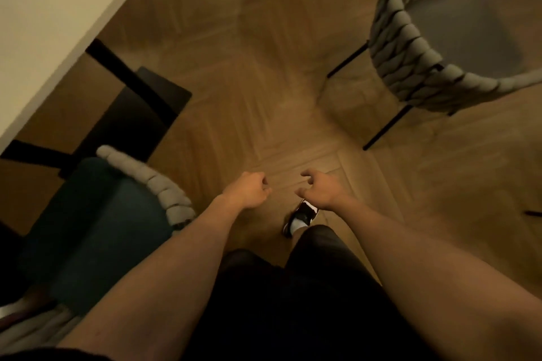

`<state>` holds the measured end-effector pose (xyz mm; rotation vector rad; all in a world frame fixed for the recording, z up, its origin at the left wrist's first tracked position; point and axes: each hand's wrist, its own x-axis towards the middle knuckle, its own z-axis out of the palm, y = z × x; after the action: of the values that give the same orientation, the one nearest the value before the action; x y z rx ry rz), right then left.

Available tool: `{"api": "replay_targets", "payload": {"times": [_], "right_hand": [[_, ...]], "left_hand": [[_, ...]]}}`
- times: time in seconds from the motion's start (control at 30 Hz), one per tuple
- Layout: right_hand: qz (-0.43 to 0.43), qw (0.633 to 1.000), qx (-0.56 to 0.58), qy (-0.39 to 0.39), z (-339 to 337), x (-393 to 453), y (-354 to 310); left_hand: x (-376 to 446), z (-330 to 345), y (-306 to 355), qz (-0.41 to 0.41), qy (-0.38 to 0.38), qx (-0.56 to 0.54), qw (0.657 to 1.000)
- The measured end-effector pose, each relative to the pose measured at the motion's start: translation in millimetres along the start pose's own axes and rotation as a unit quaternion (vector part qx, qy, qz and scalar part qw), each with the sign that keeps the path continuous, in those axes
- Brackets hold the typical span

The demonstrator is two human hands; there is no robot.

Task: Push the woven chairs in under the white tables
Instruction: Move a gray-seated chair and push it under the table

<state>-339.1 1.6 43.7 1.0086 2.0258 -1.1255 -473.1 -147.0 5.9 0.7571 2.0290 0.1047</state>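
A: Both hands hang loosely curled, holding nothing: left grip (247, 189), right grip (318, 189). Grey woven chair (410, 50) stands at two o'clock, well apart.
B: And the white desk (50, 12)?
A: Ten o'clock; the blue-seated chair (96, 223) sits just beside it.
B: Risk?
A: A shoved leg may catch the desk's black base (137, 102). No containers.

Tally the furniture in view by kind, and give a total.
Woven chairs: 2, one with a dark teal seat at lower left beside the white table, one with a grey seat at upper right
White tables: 1, at upper left
Total: 3
Thin dark legs at the top edge may belong to another piece, too cut off to count.
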Motion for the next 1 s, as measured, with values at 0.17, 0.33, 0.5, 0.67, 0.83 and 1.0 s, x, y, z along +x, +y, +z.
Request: {"api": "replay_targets", "payload": {"times": [0.17,0.33,0.5,0.67,0.83,1.0], "right_hand": [[0.028,0.998,0.05,0.01,-74.6,30.0,28.8],[0.046,0.995,0.08,0.028,-143.4,56.7,59.3],[0.08,0.987,0.12,0.064,-199.0,88.1,82.7],[0.117,0.97,0.177,0.117,-259.3,131.1,92.2],[0.157,0.948,0.226,0.158,-320.3,171.3,94.5],[0.178,0.919,0.214,0.279,-385.0,201.0,93.1]], "left_hand": [[61.1,-37.4,60.9,0.024,-0.033,0.06,0.997],[115.0,-74.9,127.7,0.066,-0.051,0.098,0.992],[173.9,-111.5,194.8,0.112,-0.068,0.141,0.981],[248.1,-161.8,270.4,0.171,-0.081,0.203,0.961],[331.1,-216.5,336.8,0.239,-0.065,0.264,0.932],[401.1,-262.7,397.2,0.363,0.012,0.35,0.864]]}}
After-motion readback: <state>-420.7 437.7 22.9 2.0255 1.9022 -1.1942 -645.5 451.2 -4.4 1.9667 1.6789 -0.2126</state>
